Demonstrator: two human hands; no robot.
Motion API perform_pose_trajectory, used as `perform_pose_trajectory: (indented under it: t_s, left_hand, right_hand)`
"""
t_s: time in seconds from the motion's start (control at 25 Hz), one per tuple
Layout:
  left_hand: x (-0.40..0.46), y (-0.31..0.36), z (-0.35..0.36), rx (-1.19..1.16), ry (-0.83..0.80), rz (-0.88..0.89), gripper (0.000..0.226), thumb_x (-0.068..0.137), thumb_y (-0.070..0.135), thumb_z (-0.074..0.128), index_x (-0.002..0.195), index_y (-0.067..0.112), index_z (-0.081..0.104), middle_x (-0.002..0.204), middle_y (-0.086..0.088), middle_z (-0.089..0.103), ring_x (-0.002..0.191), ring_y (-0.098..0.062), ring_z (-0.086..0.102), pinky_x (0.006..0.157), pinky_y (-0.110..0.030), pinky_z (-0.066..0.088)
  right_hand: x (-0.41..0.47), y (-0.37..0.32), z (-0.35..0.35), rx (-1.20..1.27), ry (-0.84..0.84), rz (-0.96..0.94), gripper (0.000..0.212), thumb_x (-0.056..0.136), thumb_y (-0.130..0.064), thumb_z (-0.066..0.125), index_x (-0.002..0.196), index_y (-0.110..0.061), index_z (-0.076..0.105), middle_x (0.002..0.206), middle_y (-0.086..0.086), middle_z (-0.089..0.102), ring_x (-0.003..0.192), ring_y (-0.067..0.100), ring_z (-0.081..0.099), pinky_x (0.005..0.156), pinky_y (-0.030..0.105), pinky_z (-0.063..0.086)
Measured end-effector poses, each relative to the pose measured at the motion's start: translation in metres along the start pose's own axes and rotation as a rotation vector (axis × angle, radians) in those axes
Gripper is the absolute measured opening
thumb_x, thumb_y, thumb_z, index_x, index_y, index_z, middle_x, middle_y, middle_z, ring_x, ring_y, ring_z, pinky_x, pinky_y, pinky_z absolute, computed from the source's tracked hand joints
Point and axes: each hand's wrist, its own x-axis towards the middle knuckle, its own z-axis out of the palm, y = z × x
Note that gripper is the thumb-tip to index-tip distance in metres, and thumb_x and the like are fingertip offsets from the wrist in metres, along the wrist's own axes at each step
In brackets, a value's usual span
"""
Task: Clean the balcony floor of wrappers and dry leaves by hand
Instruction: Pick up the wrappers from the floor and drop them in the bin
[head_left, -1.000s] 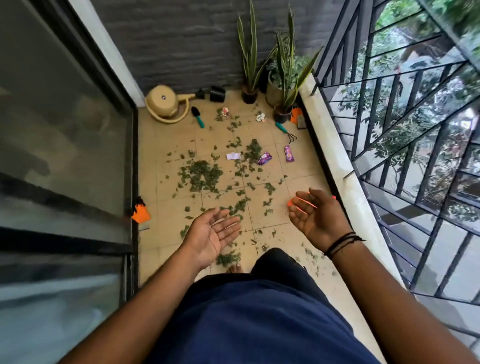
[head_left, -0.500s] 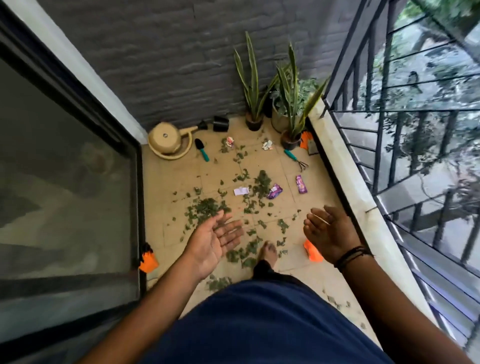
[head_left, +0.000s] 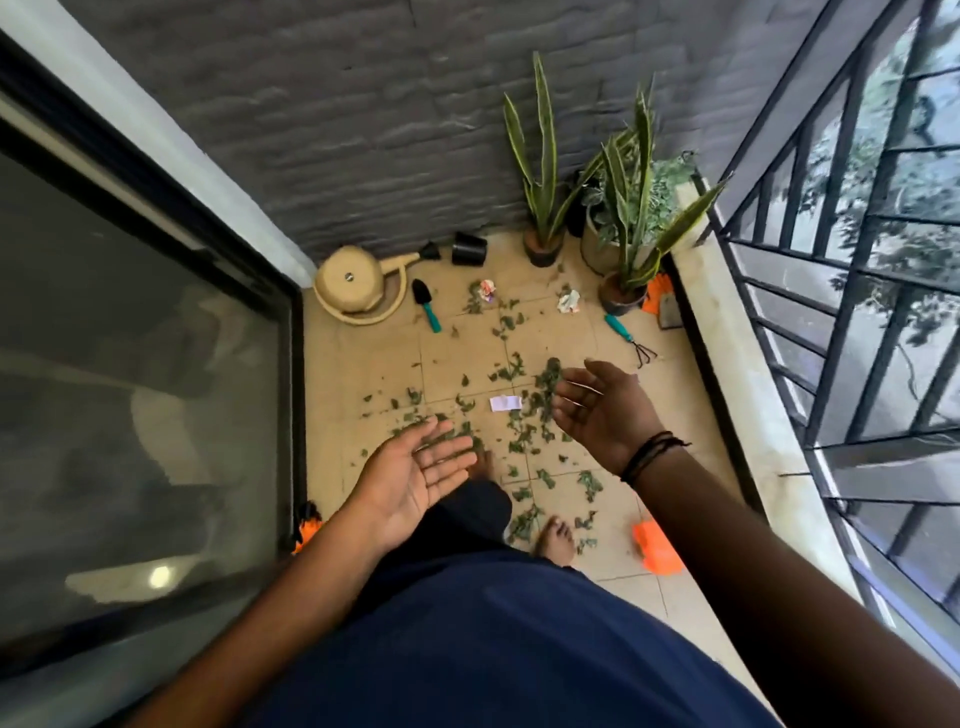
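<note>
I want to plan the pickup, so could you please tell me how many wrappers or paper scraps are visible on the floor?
3: a crumpled wrapper near the black trowel, a crumpled white one beside the front plant pot, and a flat white slip among the leaves. The right hand may hide more.

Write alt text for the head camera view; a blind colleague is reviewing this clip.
A person stands on a balcony with an empty left hand and right hand held open, palms up, above a tiled floor strewn with green leaves and wrappers. Potted plants, a watering can and a trowel sit by the far wall; a railing runs along the right.
</note>
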Motion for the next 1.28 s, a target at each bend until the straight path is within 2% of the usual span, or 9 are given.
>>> perform_pose_trajectory:
  t_s: [0.24,0.44,0.6,0.72,0.8,0.92,1.04,1.2,1.28]
  left_hand:
    - [0.089,0.061,0.045,0.123,-0.066,-0.099,0.032,0.105,0.028,0.047,0.125,0.007,0.061,0.113,-0.019,0.071,0.105,-0.031,0.068,0.094,-0.039,0.052]
    - [0.177,0.056,0.089,0.410,-0.092,-0.210,0.024,0.104,0.027,0.050,0.112,0.010,0.065,0.102,-0.014,0.071,0.095,-0.028,0.068,0.089,-0.036,0.053]
    - [0.298,-0.008,0.094,0.762,-0.068,-0.230,0.022,0.101,0.012,0.059,0.117,-0.002,0.065,0.095,-0.011,0.064,0.071,-0.017,0.059,0.051,-0.015,0.047]
    - [0.416,-0.069,0.074,0.906,-0.005,-0.292,0.013,0.099,0.013,0.061,0.107,0.004,0.067,0.082,-0.009,0.061,0.061,-0.014,0.053,0.040,-0.013,0.039]
    - [0.508,-0.116,0.052,0.943,0.080,-0.333,0.012,0.096,0.019,0.065,0.092,0.009,0.069,0.081,-0.013,0.065,0.061,-0.020,0.059,0.045,-0.017,0.044]
    - [0.624,-0.187,0.014,1.046,0.179,-0.366,0.025,0.087,0.029,0.073,0.070,0.012,0.065,0.094,-0.018,0.075,0.087,-0.031,0.072,0.079,-0.043,0.059]
    - [0.686,-0.227,0.007,1.007,0.190,-0.326,0.025,0.084,0.034,0.074,0.082,0.010,0.072,0.092,-0.014,0.077,0.075,-0.028,0.070,0.065,-0.033,0.054]
    - [0.740,-0.275,0.012,1.011,0.114,-0.279,0.028,0.071,0.043,0.064,0.082,0.018,0.071,0.089,-0.008,0.077,0.086,-0.029,0.074,0.077,-0.037,0.057]
    - [0.756,-0.299,0.015,1.003,0.120,-0.261,0.017,0.079,0.039,0.065,0.080,0.021,0.068,0.087,-0.006,0.077,0.085,-0.028,0.073,0.082,-0.041,0.059]
  right_hand:
    - [0.030,-0.022,0.000,0.124,0.238,-0.021,0.025,0.100,-0.033,0.048,0.082,-0.017,0.056,0.076,0.005,0.057,0.066,0.021,0.059,0.067,0.030,0.052]
    - [0.075,-0.024,-0.031,0.090,0.459,0.012,0.024,0.101,-0.026,0.050,0.091,-0.007,0.062,0.072,0.009,0.062,0.065,0.025,0.062,0.067,0.034,0.052]
    - [0.180,0.013,-0.097,-0.033,0.601,0.090,0.019,0.101,-0.016,0.051,0.107,-0.002,0.063,0.088,0.018,0.063,0.074,0.031,0.062,0.065,0.034,0.050]
    - [0.290,0.052,-0.146,-0.062,0.601,0.235,0.018,0.101,-0.020,0.051,0.107,-0.007,0.062,0.088,0.019,0.060,0.069,0.029,0.060,0.051,0.027,0.053]
    - [0.381,0.081,-0.185,-0.091,0.606,0.332,0.017,0.099,-0.023,0.057,0.106,-0.008,0.063,0.089,0.019,0.062,0.066,0.027,0.060,0.047,0.026,0.052]
    - [0.513,0.124,-0.237,-0.259,0.579,0.302,0.015,0.095,-0.022,0.064,0.099,-0.008,0.065,0.087,0.017,0.067,0.061,0.026,0.065,0.048,0.027,0.050]
    - [0.603,0.146,-0.265,-0.395,0.717,0.225,0.024,0.084,-0.037,0.066,0.086,-0.013,0.066,0.084,0.014,0.065,0.080,0.037,0.068,0.058,0.034,0.051]
    - [0.657,0.155,-0.295,-0.476,1.005,0.176,0.059,0.086,-0.041,0.072,0.128,-0.006,0.050,0.124,0.017,0.061,0.112,0.036,0.059,0.089,0.033,0.046]
    - [0.667,0.156,-0.308,-0.459,1.016,0.224,0.059,0.087,-0.039,0.073,0.130,-0.008,0.048,0.117,0.012,0.060,0.105,0.033,0.058,0.086,0.033,0.045]
